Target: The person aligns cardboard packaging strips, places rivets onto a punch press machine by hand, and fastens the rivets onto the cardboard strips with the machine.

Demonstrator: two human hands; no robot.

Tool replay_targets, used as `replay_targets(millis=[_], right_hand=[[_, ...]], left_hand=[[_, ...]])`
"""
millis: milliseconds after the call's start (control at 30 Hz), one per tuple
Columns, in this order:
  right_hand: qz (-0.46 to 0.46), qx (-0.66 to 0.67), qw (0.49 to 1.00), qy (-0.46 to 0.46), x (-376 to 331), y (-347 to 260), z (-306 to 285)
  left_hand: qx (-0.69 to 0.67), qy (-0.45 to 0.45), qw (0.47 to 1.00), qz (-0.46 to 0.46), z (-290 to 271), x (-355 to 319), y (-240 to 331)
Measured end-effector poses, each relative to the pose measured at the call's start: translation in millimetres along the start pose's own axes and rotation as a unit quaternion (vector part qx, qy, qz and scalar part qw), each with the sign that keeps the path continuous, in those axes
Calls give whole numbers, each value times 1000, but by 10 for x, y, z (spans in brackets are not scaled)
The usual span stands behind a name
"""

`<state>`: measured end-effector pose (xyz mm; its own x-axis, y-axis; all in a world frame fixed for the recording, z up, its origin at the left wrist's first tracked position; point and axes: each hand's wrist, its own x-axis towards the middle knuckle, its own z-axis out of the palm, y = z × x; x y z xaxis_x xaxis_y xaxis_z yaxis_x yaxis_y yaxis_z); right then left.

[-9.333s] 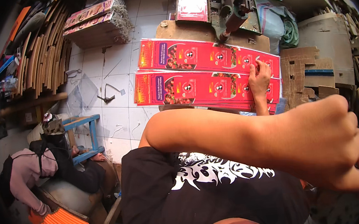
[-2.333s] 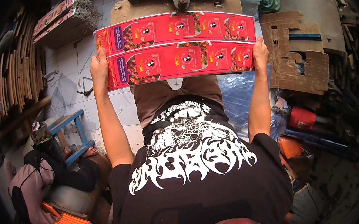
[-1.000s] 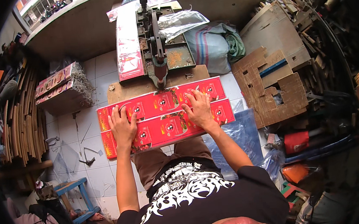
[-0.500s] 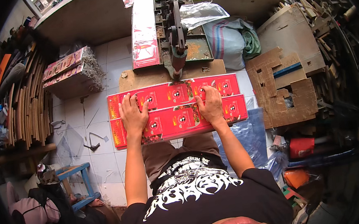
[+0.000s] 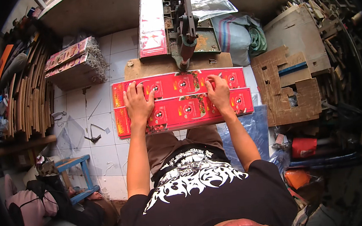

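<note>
Left grip [image 5: 140,104] spread, right grip [image 5: 219,94] spread, two red strips [image 5: 174,112] beneath, one dark press [image 5: 187,45] beyond

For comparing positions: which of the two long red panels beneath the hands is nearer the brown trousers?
The lower panel; the upper panel lies beyond it, toward the dark metal press.

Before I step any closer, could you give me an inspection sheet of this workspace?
Surface: brown board beneath the press; whatever supports the panels is mostly hidden.
Job's things: far red panel and near red panel, lying lengthwise in front of the person.
Clutter: cut cardboard and bluish plastic sheet at right.
Hands: left hand and right hand lie over the panels, fingers spread on the far one.
Cables: nothing seen.
Surroundings: co-worker by a blue frame, lower left; striped sack beyond.
</note>
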<state>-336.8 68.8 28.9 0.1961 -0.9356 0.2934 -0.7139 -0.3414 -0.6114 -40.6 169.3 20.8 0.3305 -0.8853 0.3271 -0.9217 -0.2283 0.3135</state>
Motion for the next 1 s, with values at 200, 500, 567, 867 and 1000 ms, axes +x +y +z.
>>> replay_targets(millis=[200, 500, 567, 867, 1000], right_hand=[[51, 33, 998, -23, 707, 175, 46], [-87, -131, 986, -48, 1525, 95, 240], [-103, -203, 969, -102, 1593, 32, 302], [-123, -229, 953, -154, 1757, 99, 391], [-106, -208, 962, -142, 1787, 179, 424]], left_hand=[[-5, 10, 1000, 0, -9, -6, 7], [-13, -9, 1000, -18, 4, -11, -4], [-19, 13, 1000, -8, 24, -21, -18], [-16, 0, 1000, -19, 34, -10, -31], [-17, -2, 1000, -20, 34, -6, -23]])
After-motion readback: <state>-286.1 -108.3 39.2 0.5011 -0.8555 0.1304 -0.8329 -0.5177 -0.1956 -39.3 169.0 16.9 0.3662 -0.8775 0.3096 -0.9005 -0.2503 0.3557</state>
